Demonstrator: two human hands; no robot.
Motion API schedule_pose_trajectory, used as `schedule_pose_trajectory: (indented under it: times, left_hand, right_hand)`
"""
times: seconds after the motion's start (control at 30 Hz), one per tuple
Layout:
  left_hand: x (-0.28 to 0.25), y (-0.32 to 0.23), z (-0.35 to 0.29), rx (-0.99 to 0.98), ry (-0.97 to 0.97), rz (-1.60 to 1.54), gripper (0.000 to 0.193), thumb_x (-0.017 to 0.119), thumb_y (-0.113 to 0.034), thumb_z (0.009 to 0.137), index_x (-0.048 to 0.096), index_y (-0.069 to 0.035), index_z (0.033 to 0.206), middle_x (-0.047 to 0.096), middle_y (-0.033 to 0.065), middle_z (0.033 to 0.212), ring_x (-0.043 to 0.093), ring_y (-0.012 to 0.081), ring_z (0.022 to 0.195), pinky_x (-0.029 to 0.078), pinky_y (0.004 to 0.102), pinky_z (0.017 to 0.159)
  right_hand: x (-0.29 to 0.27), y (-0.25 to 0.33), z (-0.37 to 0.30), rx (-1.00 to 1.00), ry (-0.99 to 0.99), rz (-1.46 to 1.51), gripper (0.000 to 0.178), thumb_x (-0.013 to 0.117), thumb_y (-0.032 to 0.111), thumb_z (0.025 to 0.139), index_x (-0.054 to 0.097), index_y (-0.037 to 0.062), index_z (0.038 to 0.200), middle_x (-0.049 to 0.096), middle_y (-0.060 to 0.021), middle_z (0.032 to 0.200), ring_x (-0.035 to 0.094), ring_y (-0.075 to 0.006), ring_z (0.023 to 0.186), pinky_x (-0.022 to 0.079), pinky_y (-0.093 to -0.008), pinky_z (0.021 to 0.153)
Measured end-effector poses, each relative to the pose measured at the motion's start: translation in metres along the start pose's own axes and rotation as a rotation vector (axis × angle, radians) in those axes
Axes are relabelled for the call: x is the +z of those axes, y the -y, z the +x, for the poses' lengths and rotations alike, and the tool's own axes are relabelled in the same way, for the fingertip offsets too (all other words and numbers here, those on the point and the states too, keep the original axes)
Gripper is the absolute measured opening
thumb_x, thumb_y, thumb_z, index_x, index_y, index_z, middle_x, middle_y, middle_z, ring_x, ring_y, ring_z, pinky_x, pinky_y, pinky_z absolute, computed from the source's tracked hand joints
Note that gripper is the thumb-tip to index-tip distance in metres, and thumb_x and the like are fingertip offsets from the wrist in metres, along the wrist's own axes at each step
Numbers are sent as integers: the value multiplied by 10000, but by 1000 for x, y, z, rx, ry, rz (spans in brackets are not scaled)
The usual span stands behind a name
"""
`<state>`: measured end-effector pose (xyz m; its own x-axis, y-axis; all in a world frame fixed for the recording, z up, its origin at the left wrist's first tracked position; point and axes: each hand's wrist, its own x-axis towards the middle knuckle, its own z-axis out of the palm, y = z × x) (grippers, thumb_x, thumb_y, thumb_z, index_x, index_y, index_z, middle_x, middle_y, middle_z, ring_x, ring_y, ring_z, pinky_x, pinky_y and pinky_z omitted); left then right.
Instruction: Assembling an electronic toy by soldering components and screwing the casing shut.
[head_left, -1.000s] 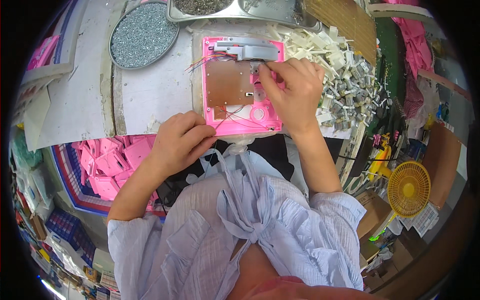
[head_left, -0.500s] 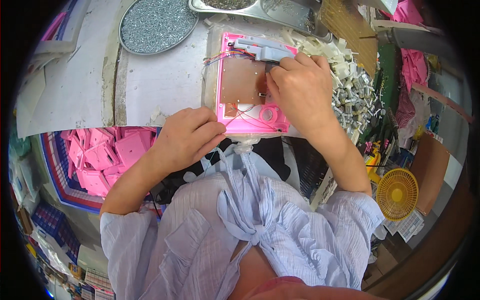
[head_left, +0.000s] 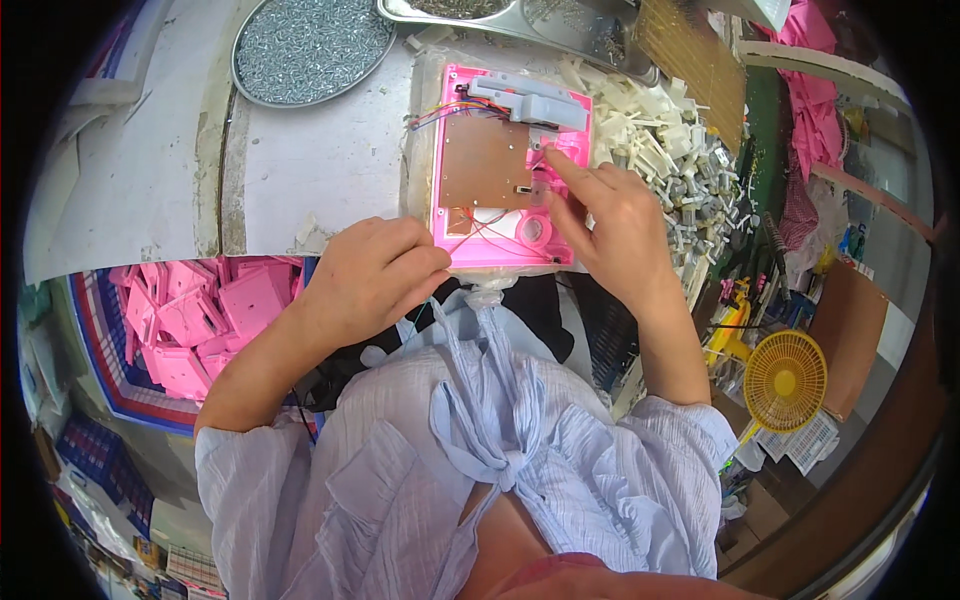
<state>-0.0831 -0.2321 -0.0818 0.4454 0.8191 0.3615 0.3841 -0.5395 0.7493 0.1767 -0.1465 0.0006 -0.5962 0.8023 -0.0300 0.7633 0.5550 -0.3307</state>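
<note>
Worktable, pink case partly hidden

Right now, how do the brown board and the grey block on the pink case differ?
The brown board is flat and nearly square; the grey block is long and raised. The brown board lies toward the left side of the pink case; the grey block lies along its far edge. Both rest on the pink case.

A yellow fan stands near brown cardboard.
</note>
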Motion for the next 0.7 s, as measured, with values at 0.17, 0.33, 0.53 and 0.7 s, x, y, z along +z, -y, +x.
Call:
schedule_pose_trajectory:
  times: [0.17, 0.33, 0.53, 0.7]
  left_hand:
    - [1, -1, 1, -6, -18, -13, 269, 824, -82, 740, 663, -74, 955, 624, 71, 873, 625, 272, 749, 491, 382, 625]
    - [2, 0, -1, -19, -23, -15, 275, 829, -79, 732, 664, -76, 953, 624, 70, 867, 626, 272, 738, 495, 379, 617]
    - [3, -1, -1, -15, -38, -8, 274, 828, -76, 730, 664, -74, 950, 622, 68, 863, 623, 268, 730, 490, 377, 612]
    - [3, -2, 0, -15, -46, -10, 271, 827, -71, 728, 665, -74, 946, 621, 68, 861, 622, 265, 729, 491, 377, 612]
  right_hand:
    - [9, -13, 2, -37, -121, 62, 269, 718, 126, 859, 735, 69, 1122, 664, -115, 722, 656, -303, 705, 513, -422, 640]
    - [4, -22, 15, -65, -41, -84, 229, 719, 137, 863, 760, 106, 1086, 668, -103, 695, 651, -293, 630, 510, -410, 592]
    - [-11, -24, 39, -177, 214, -354, 178, 697, 222, 882, 752, 115, 1013, 676, -102, 701, 672, -293, 652, 525, -424, 598]
    - [-18, -31, 46, -291, 246, -277, 161, 695, 243, 872, 725, 115, 965, 668, -104, 689, 676, -307, 655, 520, -438, 586]
